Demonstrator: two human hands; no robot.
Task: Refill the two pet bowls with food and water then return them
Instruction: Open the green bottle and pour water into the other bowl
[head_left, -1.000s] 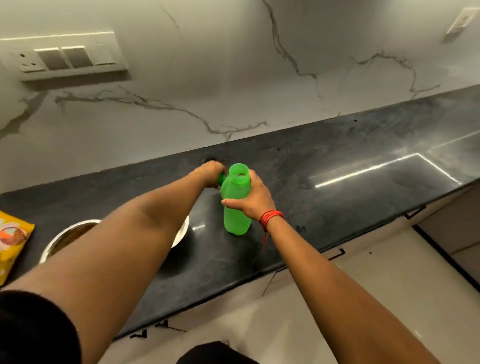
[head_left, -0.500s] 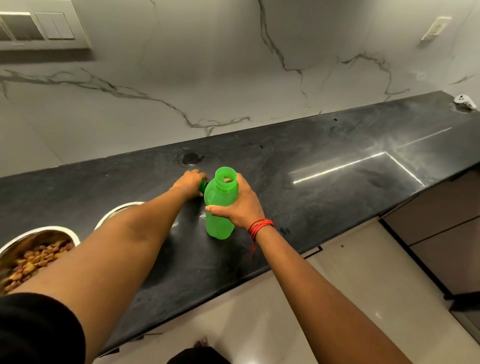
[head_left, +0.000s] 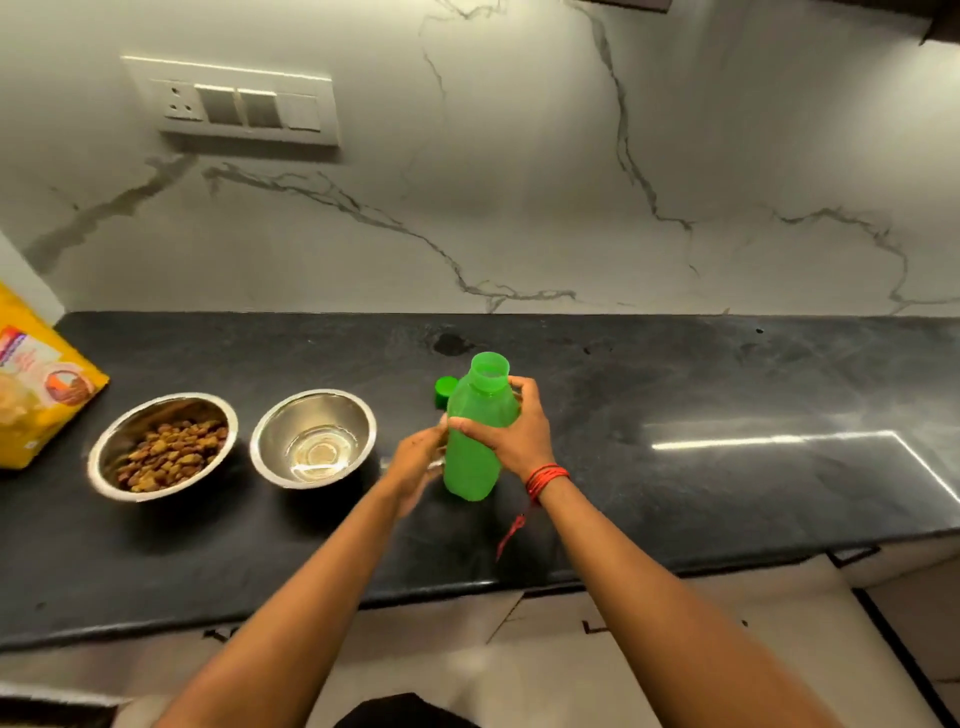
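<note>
An uncapped green plastic bottle stands upright on the black counter. My right hand grips its body from the right. My left hand is beside the bottle's left side, fingers relaxed, holding nothing; its fingertips are at the bottle. The green cap lies on the counter just behind and left of the bottle. Two steel bowls sit to the left: one with brown kibble, one with a little water.
A yellow pet food bag stands at the far left of the counter. A switch panel is on the marble wall behind. The counter's front edge runs below my forearms, with cabinet fronts and pale floor beneath.
My left hand has let go of the cap, left it on the counter behind the bottle, and drawn back to the bottle's side. The camera turned left, bringing both bowls and the bag into view.
</note>
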